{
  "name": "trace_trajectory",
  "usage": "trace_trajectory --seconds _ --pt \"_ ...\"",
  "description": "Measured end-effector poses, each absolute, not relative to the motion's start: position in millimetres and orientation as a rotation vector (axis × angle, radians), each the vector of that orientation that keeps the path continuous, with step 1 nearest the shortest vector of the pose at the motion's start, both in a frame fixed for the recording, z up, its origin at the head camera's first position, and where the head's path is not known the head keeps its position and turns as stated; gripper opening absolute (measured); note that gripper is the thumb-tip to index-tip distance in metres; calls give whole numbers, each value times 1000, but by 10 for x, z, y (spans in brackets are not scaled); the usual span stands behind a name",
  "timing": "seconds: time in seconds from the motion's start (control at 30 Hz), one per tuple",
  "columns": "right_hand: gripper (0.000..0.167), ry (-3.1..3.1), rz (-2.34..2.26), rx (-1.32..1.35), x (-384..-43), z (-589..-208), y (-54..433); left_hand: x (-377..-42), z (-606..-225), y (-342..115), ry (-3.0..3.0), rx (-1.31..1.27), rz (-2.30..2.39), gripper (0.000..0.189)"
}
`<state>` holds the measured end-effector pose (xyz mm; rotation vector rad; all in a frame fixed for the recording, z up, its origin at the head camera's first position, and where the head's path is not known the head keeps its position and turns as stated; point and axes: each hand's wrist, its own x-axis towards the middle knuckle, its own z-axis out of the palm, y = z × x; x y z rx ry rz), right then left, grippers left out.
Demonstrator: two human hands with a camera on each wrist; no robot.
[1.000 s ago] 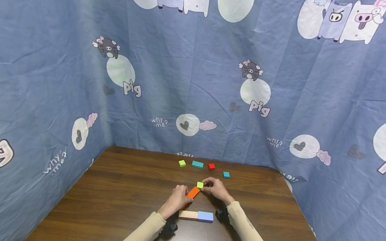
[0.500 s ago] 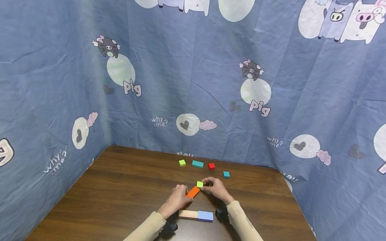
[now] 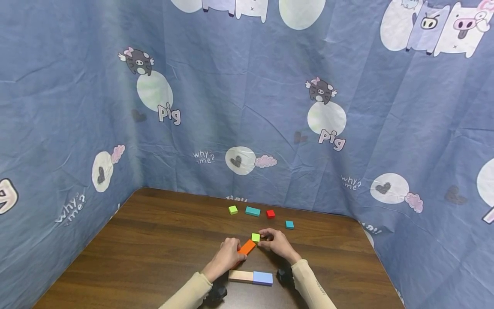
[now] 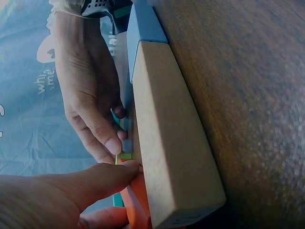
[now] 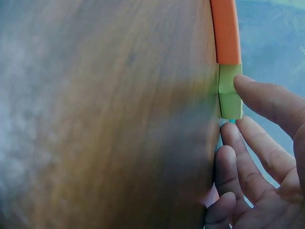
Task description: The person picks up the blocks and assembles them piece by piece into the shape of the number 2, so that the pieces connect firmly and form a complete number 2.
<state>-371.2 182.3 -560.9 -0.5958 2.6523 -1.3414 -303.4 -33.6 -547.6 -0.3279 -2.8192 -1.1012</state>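
Note:
My left hand (image 3: 227,253) grips an orange rectangular block (image 3: 247,247) lying aslant on the table, with the thumb along its near side. A small light-green block (image 3: 255,237) meets the far end of the orange one. At this green block is my right hand (image 3: 278,243); in the right wrist view its thumb (image 5: 255,93) overlaps the green block's side and the index fingertip lies at its end. Nearer to me, a natural wood block (image 3: 241,276) and a blue block (image 3: 263,278) lie end to end. In the left wrist view my left hand partly hides the orange block.
Toward the back of the brown wooden table (image 3: 173,240) lie another green block (image 3: 233,210), a long teal block (image 3: 252,211), a red block (image 3: 270,213) and a small teal block (image 3: 289,224). A blue patterned cloth (image 3: 247,107) hangs behind the table and at both sides.
The blocks keep their places, and the left hand looks the same. At most, the right hand's fingertips have shifted very slightly to the right of the green block.

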Motion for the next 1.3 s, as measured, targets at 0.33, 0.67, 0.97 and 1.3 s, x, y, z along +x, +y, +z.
trace_trajectory --seconds 0.33,0.67,0.97,1.3 --pt "39 2602 -1395 -588 -3664 -5630 1885 -3033 -5468 -333 -2829 -320 -1104 26" --pt "38 2549 -1516 -586 -3603 -5632 1966 -3032 -5473 -327 -2822 -332 -1092 26" --pt "37 2498 -1591 -603 -3454 -5389 2030 -3026 -5481 -334 -2817 -328 -1098 27" --pt "42 2427 -1738 -406 -3623 -5685 2208 -3027 -5486 -335 -2812 -334 -1107 28"
